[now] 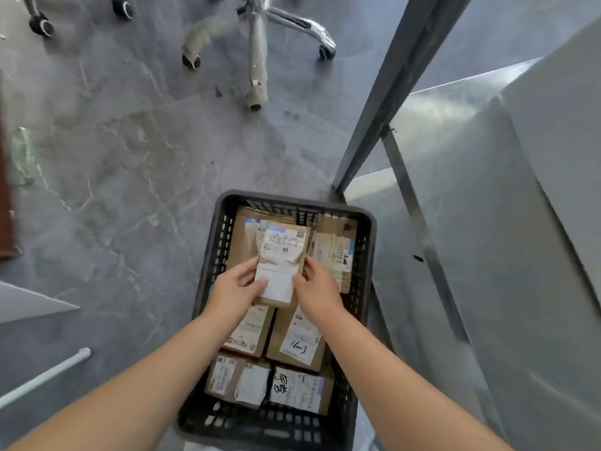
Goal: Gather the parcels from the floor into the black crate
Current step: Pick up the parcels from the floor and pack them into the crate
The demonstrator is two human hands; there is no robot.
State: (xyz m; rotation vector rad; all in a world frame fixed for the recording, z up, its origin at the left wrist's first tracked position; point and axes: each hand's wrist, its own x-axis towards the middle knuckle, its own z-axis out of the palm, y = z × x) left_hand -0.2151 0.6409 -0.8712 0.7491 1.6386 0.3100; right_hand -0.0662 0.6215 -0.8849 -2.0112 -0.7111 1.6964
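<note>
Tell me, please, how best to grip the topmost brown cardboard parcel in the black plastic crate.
Grip the brown cardboard parcel by its long side edges, from above: it is flat and narrow, over other parcels. Left hand and right hand do so.

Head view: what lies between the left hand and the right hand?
A brown labelled parcel, gripped by the left hand and the right hand above the black crate; the head view shows it.

Grey veined stone floor, chrome swivel-chair base with wrapped legs at the far side, 2 black castors top left, slanting grey metal leg, brushed steel panels on the right, white tube lower left.
</note>
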